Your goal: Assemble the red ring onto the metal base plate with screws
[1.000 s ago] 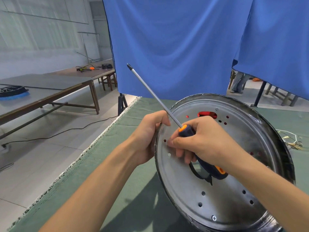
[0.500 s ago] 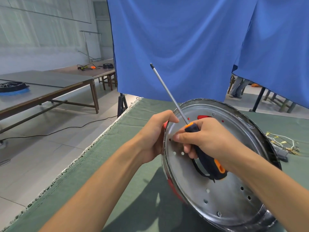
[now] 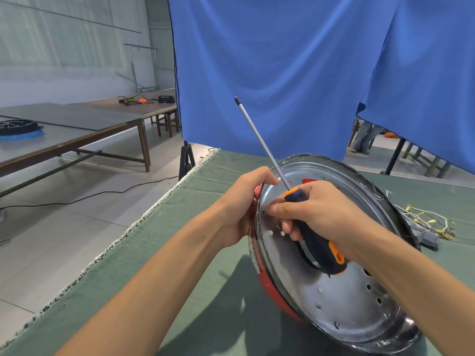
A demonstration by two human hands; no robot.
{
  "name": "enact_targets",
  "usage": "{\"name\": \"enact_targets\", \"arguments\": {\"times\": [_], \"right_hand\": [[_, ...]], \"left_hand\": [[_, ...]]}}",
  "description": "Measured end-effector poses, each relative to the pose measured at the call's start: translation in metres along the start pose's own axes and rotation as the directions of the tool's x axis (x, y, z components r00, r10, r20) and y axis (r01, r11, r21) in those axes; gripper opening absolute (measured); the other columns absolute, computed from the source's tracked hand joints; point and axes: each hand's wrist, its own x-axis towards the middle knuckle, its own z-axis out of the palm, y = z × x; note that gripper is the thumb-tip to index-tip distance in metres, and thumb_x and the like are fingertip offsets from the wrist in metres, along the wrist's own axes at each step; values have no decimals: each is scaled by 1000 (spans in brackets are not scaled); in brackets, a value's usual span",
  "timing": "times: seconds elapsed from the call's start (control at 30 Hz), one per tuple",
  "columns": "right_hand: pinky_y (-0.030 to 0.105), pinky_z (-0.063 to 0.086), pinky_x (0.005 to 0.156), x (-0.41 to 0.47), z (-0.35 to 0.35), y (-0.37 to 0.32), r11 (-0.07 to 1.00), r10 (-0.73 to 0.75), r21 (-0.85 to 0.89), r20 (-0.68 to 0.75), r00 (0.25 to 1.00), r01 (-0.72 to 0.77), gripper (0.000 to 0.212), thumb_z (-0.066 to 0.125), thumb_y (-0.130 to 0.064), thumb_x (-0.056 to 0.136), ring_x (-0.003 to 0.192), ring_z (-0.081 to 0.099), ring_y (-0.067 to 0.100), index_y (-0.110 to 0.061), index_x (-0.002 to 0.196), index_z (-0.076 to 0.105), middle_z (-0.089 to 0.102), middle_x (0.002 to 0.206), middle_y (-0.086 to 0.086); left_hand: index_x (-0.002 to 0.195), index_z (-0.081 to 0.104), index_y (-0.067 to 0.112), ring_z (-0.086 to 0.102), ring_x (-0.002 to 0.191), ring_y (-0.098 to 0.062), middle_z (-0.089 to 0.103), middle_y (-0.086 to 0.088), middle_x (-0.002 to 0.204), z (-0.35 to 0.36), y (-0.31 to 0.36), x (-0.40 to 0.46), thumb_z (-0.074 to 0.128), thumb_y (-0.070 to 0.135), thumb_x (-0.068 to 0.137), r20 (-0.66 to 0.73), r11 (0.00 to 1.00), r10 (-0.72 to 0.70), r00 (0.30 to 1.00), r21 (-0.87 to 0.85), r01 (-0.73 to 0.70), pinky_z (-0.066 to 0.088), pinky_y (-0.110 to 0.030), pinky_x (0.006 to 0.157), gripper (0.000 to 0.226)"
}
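Steel plate: metal base plate (image 3: pixel 341 286) is standing tilted on the green cloth (image 3: pixel 180 253), red ring (image 3: pixel 272 286) behind.
Left hand (image 3: pixel 244 206): gripping the rim at ten o'clock.
Right hand (image 3: pixel 318 211): clutching the screwdriver (image 3: pixel 312 233).
Handling: looking stiff, slippery; rim grip is suiting it.

1. Bright, even daylight; the pale wall (image 3: pixel 64 47) at far left looks washed out.
2. Soft arm shadows fall on the green cloth (image 3: pixel 159 253) beside the plate (image 3: pixel 341 304).
3. The plate shows dull glare.
4. Wide-angle bending stretches edges; focus stays sharp.
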Motion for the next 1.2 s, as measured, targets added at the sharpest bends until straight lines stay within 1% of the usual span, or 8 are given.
{"name": "enact_targets", "arguments": {"times": [0.17, 0.37, 0.53, 0.73, 0.83, 0.93, 1.0, 1.2], "right_hand": [[22, 43, 41, 2, 4, 1, 999, -35, -29, -39, 999, 34, 11, 67, -5, 84, 36, 50, 12, 6, 81, 67, 59, 45, 3], [18, 41, 39, 5, 8, 2, 991, -97, -105, -87, 992, 87, 12, 64, -3, 85, 35, 51, 11, 3, 74, 66, 58, 43, 1], [17, 41, 40, 3, 11, 3, 979, -146, -153, -92, 985, 131, 22, 65, -4, 84, 37, 54, 12, -8, 63, 62, 61, 45, 2], [15, 41, 39, 3, 12, 3, 983, -140, -134, -87, 986, 128, 24, 65, -4, 84, 36, 54, 11, -9, 61, 63, 61, 45, 2], [15, 41, 40, 2, 13, 6, 982, -136, -146, -86, 987, 123, 23, 65, -4, 85, 37, 56, 11, -10, 62, 64, 62, 46, 2], [16, 42, 40, 2, 12, 8, 983, -141, -132, -106, 984, 126, 23, 67, -6, 85, 38, 57, 12, -12, 63, 66, 64, 48, 3], [17, 43, 40, 2, 8, 6, 987, -120, -120, -83, 989, 110, 21, 67, -8, 85, 39, 58, 12, -12, 64, 67, 65, 49, 3], [19, 44, 40, 1, 2, 5, 997, -66, -39, -50, 997, 65, 15, 68, -10, 85, 40, 58, 13, -8, 70, 67, 65, 51, 4]], "left_hand": [[51, 59, 5, 48, 81, -36, 51, -20, 62, 0, 0, 0, 37, 38, 81, -5, 1000, -16, 1000, 20, 16, 36, -40, 82, 50], [44, 58, 12, 49, 56, -24, 53, -12, 52, -1, 0, 1, 41, 38, 81, -67, 999, -23, 998, 30, 25, 39, -32, 63, 48], [53, 59, 8, 50, 54, -26, 53, -13, 50, 0, -1, 3, 40, 39, 82, -71, 999, -19, 997, 27, 21, 40, -32, 60, 46], [54, 60, 9, 50, 54, -25, 52, -10, 49, -1, -1, 2, 40, 38, 82, -65, 999, -19, 998, 39, 21, 41, -30, 57, 45], [72, 61, 6, 50, 49, -22, 53, -7, 51, -2, -2, 1, 46, 39, 82, -105, 1000, -21, 994, -1, 21, 43, -30, 57, 38], [71, 65, 8, 51, 47, -22, 54, -7, 53, -1, -1, 2, 43, 53, 90, -75, 1000, -8, 997, -29, 6, 43, -30, 56, 54], [84, 66, 6, 52, 47, -22, 53, -9, 55, 0, -2, 2, 36, 65, 91, -59, 999, 0, 998, -47, -3, 44, -31, 55, 67], [89, 59, 3, 52, 56, -27, 57, -10, 54, -2, -3, 2, 40, 53, 94, -61, 995, -33, 998, -100, 27, 46, -32, 57, 53]]}}
